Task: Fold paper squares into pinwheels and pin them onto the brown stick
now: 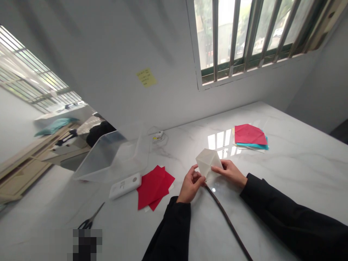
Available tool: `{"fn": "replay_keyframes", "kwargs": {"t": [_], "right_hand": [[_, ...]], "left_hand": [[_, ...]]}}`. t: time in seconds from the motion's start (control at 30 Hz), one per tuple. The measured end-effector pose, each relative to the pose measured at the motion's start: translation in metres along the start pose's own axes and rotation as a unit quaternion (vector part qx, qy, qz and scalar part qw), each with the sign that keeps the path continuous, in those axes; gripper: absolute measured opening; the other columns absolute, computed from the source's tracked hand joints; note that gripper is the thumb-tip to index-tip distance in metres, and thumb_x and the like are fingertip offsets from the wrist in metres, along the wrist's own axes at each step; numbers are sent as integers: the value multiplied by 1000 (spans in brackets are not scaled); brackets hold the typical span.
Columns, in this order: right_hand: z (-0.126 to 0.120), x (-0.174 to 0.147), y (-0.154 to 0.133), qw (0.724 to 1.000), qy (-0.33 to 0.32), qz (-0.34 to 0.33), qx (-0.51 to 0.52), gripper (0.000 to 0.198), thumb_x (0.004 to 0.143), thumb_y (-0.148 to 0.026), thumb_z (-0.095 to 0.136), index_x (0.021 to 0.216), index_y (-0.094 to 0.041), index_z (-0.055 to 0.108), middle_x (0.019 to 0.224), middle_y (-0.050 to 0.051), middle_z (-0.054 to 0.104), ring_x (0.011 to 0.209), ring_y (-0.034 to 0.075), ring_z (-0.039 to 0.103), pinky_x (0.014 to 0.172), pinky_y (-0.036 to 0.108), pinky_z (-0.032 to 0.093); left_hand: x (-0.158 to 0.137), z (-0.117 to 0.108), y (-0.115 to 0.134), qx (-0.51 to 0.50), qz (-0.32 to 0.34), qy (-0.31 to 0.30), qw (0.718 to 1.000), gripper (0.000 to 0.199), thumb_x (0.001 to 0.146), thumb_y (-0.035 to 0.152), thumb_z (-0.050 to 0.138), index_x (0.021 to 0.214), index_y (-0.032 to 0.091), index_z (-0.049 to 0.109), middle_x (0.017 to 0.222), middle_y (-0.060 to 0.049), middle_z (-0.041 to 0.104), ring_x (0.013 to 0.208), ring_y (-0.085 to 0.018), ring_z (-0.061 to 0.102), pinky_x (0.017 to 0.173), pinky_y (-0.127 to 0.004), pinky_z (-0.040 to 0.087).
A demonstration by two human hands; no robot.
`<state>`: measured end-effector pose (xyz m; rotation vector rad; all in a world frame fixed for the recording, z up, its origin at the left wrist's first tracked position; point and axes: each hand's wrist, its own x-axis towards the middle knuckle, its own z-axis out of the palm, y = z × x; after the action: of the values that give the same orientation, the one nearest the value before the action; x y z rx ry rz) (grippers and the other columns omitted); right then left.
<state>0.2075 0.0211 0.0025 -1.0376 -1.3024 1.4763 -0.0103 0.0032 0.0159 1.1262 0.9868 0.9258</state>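
I see the left hand [191, 185] pinching, probably, the dark stick [226, 215] by its tip, the right hand [231, 172] pinching folded white paper [207, 160]

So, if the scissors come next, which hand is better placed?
Probably the left hand: it is nearer the scissors, and the right hand is farther off. Both hands are occupied at the paper.

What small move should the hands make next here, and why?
Perhaps have the left hand pinch tighter at the lower point of the white paper: the dark stick ends there, any join is hidden, and the right hand holds the paper's other side.
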Motion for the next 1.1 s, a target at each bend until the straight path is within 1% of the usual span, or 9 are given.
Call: {"fn": "replay_keyframes", "kwargs": {"t": [0.1, 0.2, 0.4, 0.5, 0.67, 0.83, 0.97, 1.1], "right_hand": [[1, 0, -1, 1000, -9, 1, 14, 50, 80, -53, 78, 105, -11, 75, 94, 8, 76, 82, 24, 68, 75, 32, 53], [0, 0, 0, 1000, -11, -3, 13, 49, 79, -52, 79, 107, -11, 76, 97, 8, 77, 85, 24, 69, 78, 33, 53], [-1, 3, 3, 1000, -6, -15, 1, 48, 80, -52, 78, 105, -11, 77, 95, 8, 77, 85, 25, 69, 77, 33, 53], [-1, 4, 5, 1000, -4, -18, 0, 46, 79, -51, 79, 101, -11, 77, 93, 8, 76, 83, 24, 68, 76, 32, 53], [-2, 6, 6, 999, 8, -26, 15, 46, 80, -50, 79, 103, -10, 77, 95, 8, 77, 84, 24, 69, 77, 33, 53], [-2, 6, 5, 999, 16, -28, 10, 48, 80, -52, 79, 104, -10, 77, 96, 9, 78, 85, 25, 70, 80, 35, 54], [-2, 6, 6, 1000, 9, -26, 11, 50, 80, -53, 79, 106, -11, 77, 97, 9, 78, 86, 26, 70, 81, 37, 55], [-2, 6, 6, 999, 7, -31, 3, 49, 80, -53, 79, 106, -11, 78, 99, 10, 78, 88, 27, 71, 83, 38, 55]], "left_hand": [[2, -2, 2, 0, 12, 18, 1000, 64, 81, 42, 80, 132, 17, 52, 79, 3, 62, 66, -13, 66, 71, -27, 53], [3, -2, 2, -7, 15, 32, 999, 62, 79, 42, 82, 129, 17, 54, 80, 3, 62, 66, -12, 65, 72, -28, 55], [3, -1, 3, -10, 1, 52, 999, 68, 72, 42, 87, 128, 20, 57, 87, 3, 59, 71, -12, 65, 75, -31, 60], [4, -2, 3, -6, -1, 59, 998, 68, 72, 41, 87, 130, 22, 56, 89, 2, 60, 71, -11, 65, 77, -31, 61], [4, -4, 2, -8, 19, 47, 999, 57, 80, 41, 82, 127, 20, 59, 92, -2, 64, 80, -14, 66, 80, -30, 58], [3, -2, 1, 33, 25, 33, 999, 63, 71, 32, 89, 126, 21, 60, 96, -3, 67, 85, -15, 67, 83, -28, 56], [3, 0, -1, 53, 37, 37, 997, 56, 75, 33, 86, 123, 19, 61, 89, -2, 68, 83, -15, 67, 82, -27, 55], [3, 0, -4, 45, 37, 41, 997, 52, 78, 36, 83, 122, 19, 61, 85, -1, 68, 81, -15, 68, 82, -29, 57]]}}
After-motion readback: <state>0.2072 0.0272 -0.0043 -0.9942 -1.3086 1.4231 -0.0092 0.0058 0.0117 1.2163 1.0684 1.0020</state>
